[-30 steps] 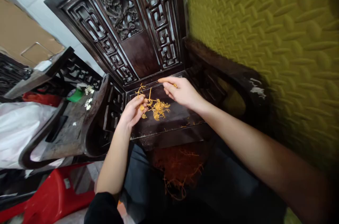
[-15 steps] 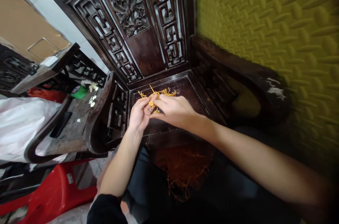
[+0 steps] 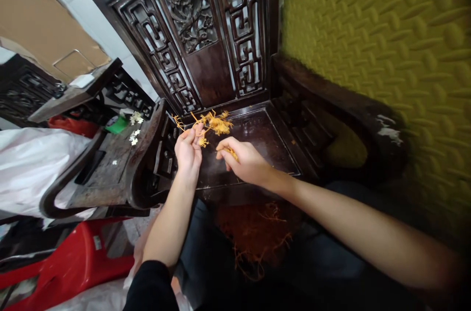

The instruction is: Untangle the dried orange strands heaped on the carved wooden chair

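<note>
My left hand [image 3: 188, 150] pinches a yellow-orange branching sprig [image 3: 203, 142] above the seat of a dark carved wooden chair [image 3: 253, 129]. Its thin twigs stick out past the fingertips. To the right, apart from it, my right hand [image 3: 245, 158] is closed around a small yellow piece [image 3: 232, 153], mostly hidden by the fingers. Just beyond both hands, a loose tangled heap of yellow strands [image 3: 220, 124] lies on the seat. Whether the sprig touches the heap is hard to tell.
On the left, a side table [image 3: 105, 178] bears small white flower-like bits [image 3: 135, 134], a green item [image 3: 117, 124] and a dark flat object [image 3: 89, 168]. A red plastic stool [image 3: 79, 257] stands below. Brownish strands [image 3: 253, 252] lie under the seat edge. A yellow textured surface [image 3: 375, 31] rises at right.
My hands, close together before, are now apart. The right hand has drawn back toward me with a yellow piece in its fingers; the left still holds its sprig. The view has shifted slightly.
</note>
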The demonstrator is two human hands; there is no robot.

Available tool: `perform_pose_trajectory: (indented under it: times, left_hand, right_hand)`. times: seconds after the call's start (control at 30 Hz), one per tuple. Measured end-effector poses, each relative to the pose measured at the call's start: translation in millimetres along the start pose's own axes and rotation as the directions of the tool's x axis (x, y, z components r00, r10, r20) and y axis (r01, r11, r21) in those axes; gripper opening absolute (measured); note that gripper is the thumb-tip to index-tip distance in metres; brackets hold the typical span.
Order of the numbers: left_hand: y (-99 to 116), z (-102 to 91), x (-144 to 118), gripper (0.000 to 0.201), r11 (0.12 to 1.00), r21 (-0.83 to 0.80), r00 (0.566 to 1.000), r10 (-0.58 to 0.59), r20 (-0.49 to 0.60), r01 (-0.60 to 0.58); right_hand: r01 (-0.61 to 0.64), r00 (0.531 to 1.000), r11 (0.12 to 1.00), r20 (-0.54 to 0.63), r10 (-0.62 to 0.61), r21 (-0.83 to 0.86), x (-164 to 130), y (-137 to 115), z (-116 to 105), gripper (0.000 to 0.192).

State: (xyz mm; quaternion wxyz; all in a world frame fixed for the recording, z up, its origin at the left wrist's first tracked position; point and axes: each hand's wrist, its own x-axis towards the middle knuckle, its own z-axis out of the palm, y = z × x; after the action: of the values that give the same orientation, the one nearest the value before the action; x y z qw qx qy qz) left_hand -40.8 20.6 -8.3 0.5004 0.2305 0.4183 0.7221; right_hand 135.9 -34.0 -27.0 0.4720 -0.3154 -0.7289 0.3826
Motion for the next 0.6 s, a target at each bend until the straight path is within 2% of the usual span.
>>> perform_pose_trajectory:
  times: [0.07,0.13,0.23,0.33,0.4,0.47,0.53,0.57,0.6]
  left_hand:
    - [-2.7,2.4,-8.5,0.014,0.998,0.020,0.997,0.057,0.042,-0.058]
    - [-8.0,5.6,-19.4,0.018,0.993,0.052,0.991,0.104,0.084,-0.108]
    - [-18.1,9.7,-35.2,0.028,0.978,0.107,0.972,0.159,0.176,-0.179]
    - [-26.1,12.2,-40.0,0.031,0.960,0.148,0.957,0.207,0.204,-0.239]
    - [-27.6,12.6,-31.2,0.027,0.962,0.164,0.968,0.193,0.161,-0.219]
    - [-24.0,11.2,-12.4,0.021,0.969,0.173,0.984,0.167,0.065,-0.176]
    - [-14.1,7.0,11.1,0.015,0.973,0.170,0.981,0.175,-0.085,-0.158]
    - [-7.5,3.7,22.0,0.016,0.974,0.163,0.968,0.186,-0.169,-0.159]
    - [-0.5,0.0,30.7,0.016,0.976,0.152,0.963,0.185,-0.195,-0.157]
  right_hand:
    - [-0.258,0.966,0.953,0.043,0.254,0.160,6.7,8.9,4.0,0.025]
    - [-0.365,0.931,0.895,0.067,0.360,0.257,12.7,13.5,9.2,0.034]
    - [-0.366,0.928,0.897,0.031,0.370,0.248,18.3,11.6,16.2,0.040]
    - [-0.299,0.954,0.951,0.016,0.299,0.081,18.6,5.4,18.9,0.037]
    - [-0.285,0.957,0.959,0.057,0.284,-0.002,14.5,-0.7,19.0,0.038]
    - [-0.291,0.948,0.956,0.122,0.293,-0.033,6.5,-9.8,19.3,0.041]
    - [-0.265,0.930,0.963,0.255,0.266,-0.037,-3.6,-21.3,19.2,0.043]
    - [-0.249,0.908,0.968,0.342,0.244,-0.031,-8.3,-27.0,18.2,0.042]
    - [-0.242,0.877,0.970,0.423,0.229,-0.022,-11.8,-31.8,15.9,0.041]
